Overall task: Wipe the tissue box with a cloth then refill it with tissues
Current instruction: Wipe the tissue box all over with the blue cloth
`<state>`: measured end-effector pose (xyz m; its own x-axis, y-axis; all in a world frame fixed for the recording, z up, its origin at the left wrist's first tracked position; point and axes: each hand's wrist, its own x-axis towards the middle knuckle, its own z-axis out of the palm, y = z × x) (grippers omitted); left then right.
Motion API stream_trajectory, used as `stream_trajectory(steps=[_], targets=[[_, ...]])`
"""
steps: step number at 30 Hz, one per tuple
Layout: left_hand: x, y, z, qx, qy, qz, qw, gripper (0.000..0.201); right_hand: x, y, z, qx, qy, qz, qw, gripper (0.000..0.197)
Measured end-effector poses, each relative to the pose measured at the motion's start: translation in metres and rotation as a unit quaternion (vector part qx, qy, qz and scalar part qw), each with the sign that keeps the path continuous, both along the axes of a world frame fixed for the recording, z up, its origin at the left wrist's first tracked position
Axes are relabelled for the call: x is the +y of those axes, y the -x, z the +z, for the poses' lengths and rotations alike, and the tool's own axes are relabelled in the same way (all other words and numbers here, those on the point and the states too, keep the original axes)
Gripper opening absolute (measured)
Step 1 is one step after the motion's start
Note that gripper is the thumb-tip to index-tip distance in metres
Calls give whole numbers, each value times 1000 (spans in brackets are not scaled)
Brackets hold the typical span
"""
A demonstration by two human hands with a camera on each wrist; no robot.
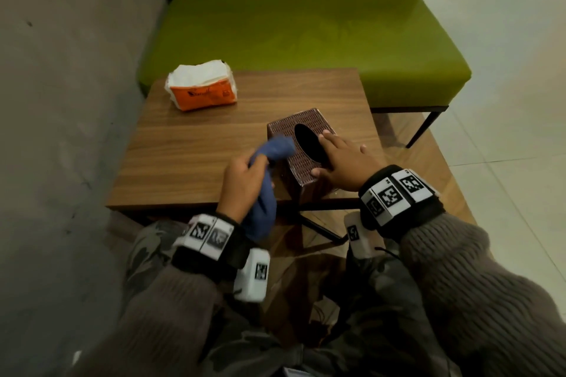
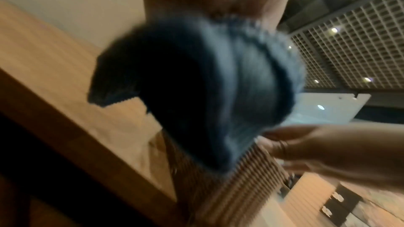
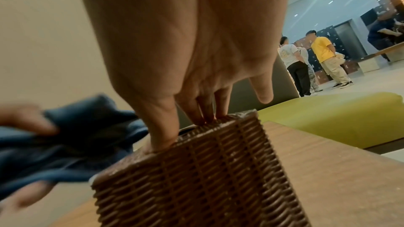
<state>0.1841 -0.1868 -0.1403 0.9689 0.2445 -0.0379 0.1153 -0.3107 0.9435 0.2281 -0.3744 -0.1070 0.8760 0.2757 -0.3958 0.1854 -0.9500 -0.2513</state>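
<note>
A brown woven tissue box (image 1: 303,159) with a dark oval slot stands near the front right of the wooden table (image 1: 196,144). My right hand (image 1: 340,159) lies flat on its top right, thumb at the near corner, fingers straight (image 3: 205,110). My left hand (image 1: 242,184) grips a bunched blue cloth (image 1: 275,148), whose upper end touches the box's top left edge. The same cloth (image 2: 207,92) fills the left wrist view, blurred, above the box's ribbed side (image 2: 240,187). An opened orange-and-white tissue pack (image 1: 202,86) lies at the table's far left.
A green bench seat (image 1: 306,37) with a dark backrest runs behind the table. A grey wall (image 1: 61,86) stands close on the left. Tiled floor opens to the right. In the right wrist view, several people (image 3: 306,65) stand far off.
</note>
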Motion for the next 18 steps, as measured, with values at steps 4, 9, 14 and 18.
stream_trajectory(steps=[4,9,14,18], targets=[[0,-32,2,34,-59,-24,997,15,-1,3,-2,0,-17,-9,1000,79],[-9,-1,0,-17,-108,-105,988,33,0,2,-4,1,-27,-18,999,79],[-15,21,-7,-29,-121,-130,984,38,-2,1,-5,1,-41,-9,999,78],[-5,-31,-19,-29,-153,-124,980,43,-2,4,-4,3,-37,-12,999,79]])
